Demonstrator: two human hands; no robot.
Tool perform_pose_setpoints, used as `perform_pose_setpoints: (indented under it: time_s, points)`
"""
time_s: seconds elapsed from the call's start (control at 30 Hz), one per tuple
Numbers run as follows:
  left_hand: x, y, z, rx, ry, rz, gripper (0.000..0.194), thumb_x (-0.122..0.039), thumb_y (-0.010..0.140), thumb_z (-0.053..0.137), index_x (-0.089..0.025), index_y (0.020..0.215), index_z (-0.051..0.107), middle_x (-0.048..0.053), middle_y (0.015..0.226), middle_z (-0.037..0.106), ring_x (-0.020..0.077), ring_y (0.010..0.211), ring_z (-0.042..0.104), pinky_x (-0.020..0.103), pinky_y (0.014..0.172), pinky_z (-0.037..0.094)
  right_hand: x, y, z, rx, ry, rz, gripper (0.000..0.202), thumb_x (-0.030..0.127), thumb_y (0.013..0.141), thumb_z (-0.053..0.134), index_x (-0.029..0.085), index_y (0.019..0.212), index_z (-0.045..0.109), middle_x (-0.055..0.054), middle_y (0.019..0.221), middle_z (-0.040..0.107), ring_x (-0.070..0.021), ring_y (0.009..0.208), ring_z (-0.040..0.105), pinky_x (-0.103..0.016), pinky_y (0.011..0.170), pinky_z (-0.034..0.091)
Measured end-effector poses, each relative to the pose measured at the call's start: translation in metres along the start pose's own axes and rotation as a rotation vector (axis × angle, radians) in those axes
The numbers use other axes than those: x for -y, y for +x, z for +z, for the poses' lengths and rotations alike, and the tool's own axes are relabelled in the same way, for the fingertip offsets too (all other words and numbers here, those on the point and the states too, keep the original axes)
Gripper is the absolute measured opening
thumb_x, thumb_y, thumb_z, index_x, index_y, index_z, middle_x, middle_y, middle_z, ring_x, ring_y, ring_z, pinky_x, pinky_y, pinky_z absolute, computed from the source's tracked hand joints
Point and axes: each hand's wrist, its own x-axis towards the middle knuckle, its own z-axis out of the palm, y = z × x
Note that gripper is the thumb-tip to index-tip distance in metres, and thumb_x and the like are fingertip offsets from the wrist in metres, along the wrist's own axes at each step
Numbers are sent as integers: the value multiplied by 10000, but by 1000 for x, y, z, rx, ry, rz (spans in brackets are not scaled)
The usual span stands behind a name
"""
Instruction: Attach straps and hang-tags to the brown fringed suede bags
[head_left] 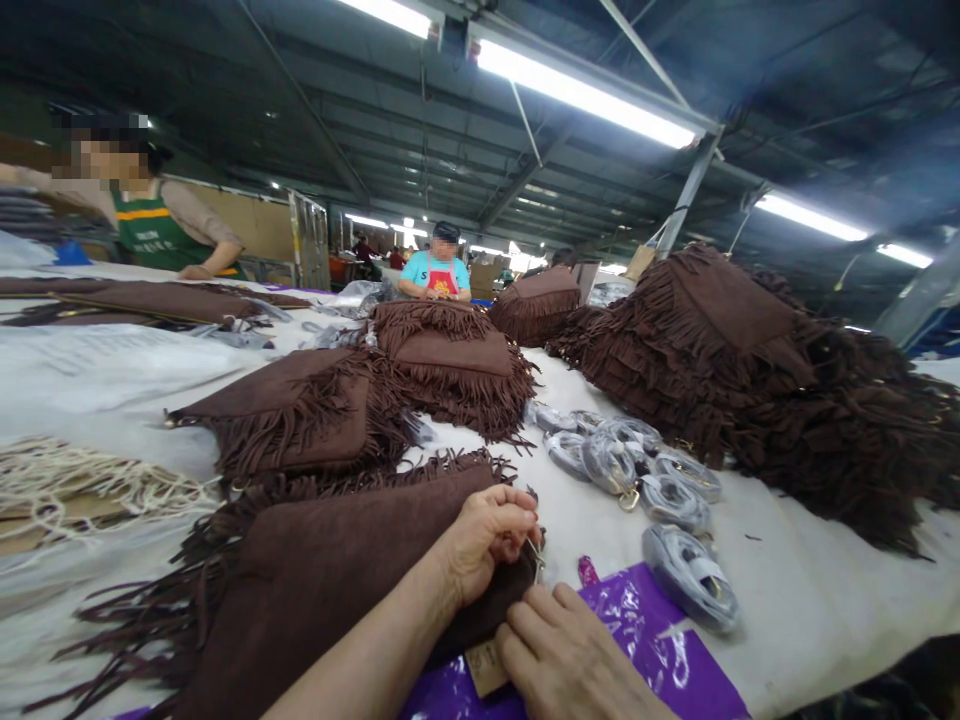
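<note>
- Working, clock centred on my hands: one brown fringed bag [322, 570], lying flap up at 9 o'clock, its right edge at my fingers.
- Progress: partway, I judge. The pale cord [537, 558] is up between my hands at the bag's edge; no finished fastening shows. The tag [486, 668], at 7 o'clock, lies against my right hand.
- Remaining: a heap [750, 310] of like bags at 2 o'clock, a stack [457, 355] at 11, a folded one [292, 400] at 10. Which of these are done, I cannot tell.
- Also listed: wrapped coils [690, 575] at 1 to 3 o'clock; a purple sheet [675, 640] at 4, partly under the bag; white strings [97, 490] between 9 and 10.
- Left hand [484, 545]: forearm slanting in from 7 o'clock across the bag, hand raised over its edge, fingers curled, thumb and forefinger pinching the cord.
- Right hand [562, 640]: forearm from 5 o'clock, back upward, low beside the tag; fingers bent and close together, tips hidden, so their grip I cannot tell.
</note>
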Motion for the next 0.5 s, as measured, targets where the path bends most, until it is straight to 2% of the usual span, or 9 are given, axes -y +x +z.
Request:
perform_pose_setpoints:
  time_s: [0.07, 0.13, 0.17, 0.23, 0.3, 0.33, 0.5]
  points:
    - [1, -1, 0, -8, -10, 33, 310, -191, 473, 664, -119, 750, 544, 8, 547, 591, 59, 475, 481, 159, 462, 299, 1, -2, 2, -67, -4, -19, 258, 78, 850, 363, 175, 695, 545, -9, 595, 558, -156, 555, 489, -286, 518, 370]
    - [2, -1, -1, -12, -24, 42, 314, -173, 457, 676, -115, 739, 549, -2, 551, 585, 69, 511, 512, 168, 505, 337, -2, -7, -4, -145, 156, 29, 300, 135, 905, 296, 173, 783, 568, -26, 665, 590, -154, 615, 522, -273, 557, 403]
    - [3, -1, -1, -9, -32, 37, 314, -166, 450, 678, -115, 731, 548, -4, 544, 582, 71, 508, 514, 173, 517, 346, -5, -10, -8, -191, 267, 115, 288, 173, 919, 296, 177, 834, 571, -30, 712, 603, -150, 656, 541, -259, 583, 424]
    - [5, 1, -2, -2, -48, 22, 313, -166, 444, 678, -117, 723, 543, -8, 526, 574, 74, 488, 512, 180, 512, 349, -11, -17, -13, -248, 468, 387, 231, 224, 921, 337, 195, 940, 566, -21, 770, 609, -133, 680, 561, -218, 596, 449]
    - [7, 3, -3, -9, -58, 17, 314, -184, 456, 679, -125, 729, 536, -16, 514, 565, 72, 454, 495, 177, 470, 323, -18, -25, -13, -257, 567, 637, 198, 233, 911, 378, 214, 989, 560, 4, 741, 599, -113, 617, 559, -185, 551, 448]
    - [8, 4, -4, -9, -58, 23, 313, -197, 468, 679, -129, 736, 532, -14, 526, 573, 66, 433, 477, 173, 443, 299, -21, -28, -12, -252, 576, 695, 192, 234, 905, 394, 220, 998, 562, 12, 724, 594, -109, 595, 556, -181, 542, 447]
    - [10, 4, -4, 26, 15, 118, 274, -264, 576, 625, -125, 786, 520, 70, 695, 666, 27, 341, 395, 165, 362, 221, -25, -29, 0, -211, 505, 639, 197, 202, 904, 380, 212, 969, 565, -13, 779, 587, -124, 700, 573, -208, 648, 452]
